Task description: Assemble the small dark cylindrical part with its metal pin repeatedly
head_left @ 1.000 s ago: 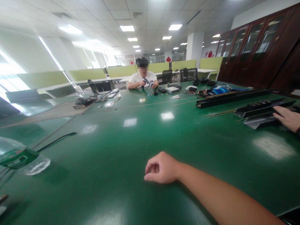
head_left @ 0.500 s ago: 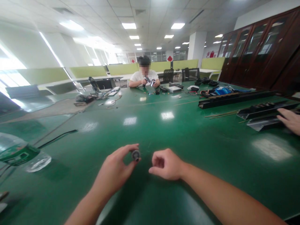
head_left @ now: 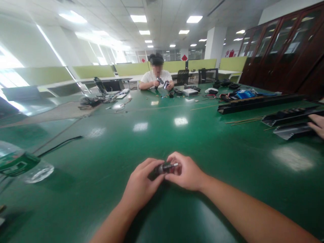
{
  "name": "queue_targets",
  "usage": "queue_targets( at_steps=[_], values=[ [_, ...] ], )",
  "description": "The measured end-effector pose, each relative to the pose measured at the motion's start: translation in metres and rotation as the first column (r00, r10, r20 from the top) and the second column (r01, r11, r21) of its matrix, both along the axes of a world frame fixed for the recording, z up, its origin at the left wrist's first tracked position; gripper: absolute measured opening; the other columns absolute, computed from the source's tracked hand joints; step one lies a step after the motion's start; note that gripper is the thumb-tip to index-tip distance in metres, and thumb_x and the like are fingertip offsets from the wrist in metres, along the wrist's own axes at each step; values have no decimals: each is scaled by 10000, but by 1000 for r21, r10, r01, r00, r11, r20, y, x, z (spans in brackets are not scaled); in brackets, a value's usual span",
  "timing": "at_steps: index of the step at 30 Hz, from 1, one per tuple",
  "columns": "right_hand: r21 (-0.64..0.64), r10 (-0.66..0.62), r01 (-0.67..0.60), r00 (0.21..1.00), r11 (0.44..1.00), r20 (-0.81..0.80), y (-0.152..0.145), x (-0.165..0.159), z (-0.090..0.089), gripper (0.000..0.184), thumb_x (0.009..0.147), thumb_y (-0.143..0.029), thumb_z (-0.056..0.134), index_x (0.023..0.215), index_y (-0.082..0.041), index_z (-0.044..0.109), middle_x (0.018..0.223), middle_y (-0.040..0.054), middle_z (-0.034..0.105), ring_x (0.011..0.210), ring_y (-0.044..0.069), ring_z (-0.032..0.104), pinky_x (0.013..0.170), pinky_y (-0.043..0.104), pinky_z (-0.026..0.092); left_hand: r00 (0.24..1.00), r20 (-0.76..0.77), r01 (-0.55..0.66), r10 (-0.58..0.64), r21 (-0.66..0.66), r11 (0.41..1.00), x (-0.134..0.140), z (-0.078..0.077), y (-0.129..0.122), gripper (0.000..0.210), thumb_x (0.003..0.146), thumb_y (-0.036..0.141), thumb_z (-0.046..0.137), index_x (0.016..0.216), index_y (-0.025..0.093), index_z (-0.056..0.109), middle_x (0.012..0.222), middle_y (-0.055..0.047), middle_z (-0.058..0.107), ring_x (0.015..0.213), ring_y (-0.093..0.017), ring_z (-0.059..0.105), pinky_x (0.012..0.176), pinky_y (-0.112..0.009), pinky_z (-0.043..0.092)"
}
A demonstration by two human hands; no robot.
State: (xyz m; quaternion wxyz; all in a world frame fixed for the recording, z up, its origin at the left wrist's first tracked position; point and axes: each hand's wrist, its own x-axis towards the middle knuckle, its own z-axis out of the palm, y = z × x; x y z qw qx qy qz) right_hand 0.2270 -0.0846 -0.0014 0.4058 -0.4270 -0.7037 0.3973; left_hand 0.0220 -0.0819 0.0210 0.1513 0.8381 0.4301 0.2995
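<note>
My left hand [head_left: 145,180] is closed round one end of a small dark cylindrical part [head_left: 165,168], thumb below and fingers above. The part lies sideways just over the green table, and a bright metal shaft pokes out of its right end. My right hand [head_left: 186,171] curls its thumb and fingers round that shaft end. Whether the right fingertips press on the part is hard to see. The far end of the part is hidden in my left palm.
A clear bottle with a green label [head_left: 21,163] is at the left, near a black cable [head_left: 60,146]. Black metal channels [head_left: 288,130] and thin rods lie on the right, with another person's hand [head_left: 317,125] at them. Across the table [head_left: 113,138] a person [head_left: 155,76] holds a tool.
My left hand has moved right and turned the part from end-on to sideways. My right hand has opened from its curl and come round the shaft end.
</note>
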Motion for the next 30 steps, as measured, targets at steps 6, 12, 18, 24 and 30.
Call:
queue_targets(
  at_steps=[6, 12, 18, 24, 30],
  values=[
    [66, 6, -9, 999, 998, 51, -1, 2, 0, 311, 784, -243, 712, 1076, -210, 611, 775, -22, 633, 581, 97, 522, 570, 210, 429, 997, 69, 25, -23, -36, 999, -1, 2, 1, 225, 884, 265, 644, 1107, 281, 668, 1055, -18, 634, 973, -172, 600, 858, -283, 486],
    [77, 23, -23, 1000, 997, 1, -2, 1, 1, 309, 793, -208, 688, 1091, -212, 607, 944, 21, 672, 665, 114, 585, 607, 219, 468, 996, 73, 54, -50, -53, 997, 1, 4, 0, 226, 883, 271, 646, 1106, 295, 676, 1021, -18, 633, 942, -168, 605, 826, -267, 493],
    [84, -5, 2, 1000, 996, 31, -2, 1, 0, 254, 783, -198, 690, 1032, -203, 639, 902, 16, 676, 671, 123, 596, 606, 222, 467, 996, 67, 66, -62, -51, 997, 2, 3, 0, 221, 889, 295, 636, 1104, 270, 683, 1019, -41, 640, 936, -180, 612, 819, -279, 504],
    [138, -26, 20, 999, 990, 41, -1, 1, 3, 147, 773, -177, 688, 920, -179, 692, 839, 19, 684, 692, 138, 614, 629, 230, 474, 996, 61, 68, -65, -54, 996, 1, 1, 1, 230, 883, 301, 645, 1109, 269, 678, 1023, -32, 645, 944, -173, 615, 831, -278, 507],
    [148, -36, 28, 998, 989, 49, 2, 2, 5, 93, 776, -180, 695, 865, -177, 722, 841, 28, 717, 760, 159, 649, 707, 253, 490, 998, 70, 3, -1, -38, 999, 1, -2, 1, 290, 837, 320, 685, 1117, 253, 646, 1017, -32, 664, 919, -193, 628, 804, -308, 516]
  ],
)
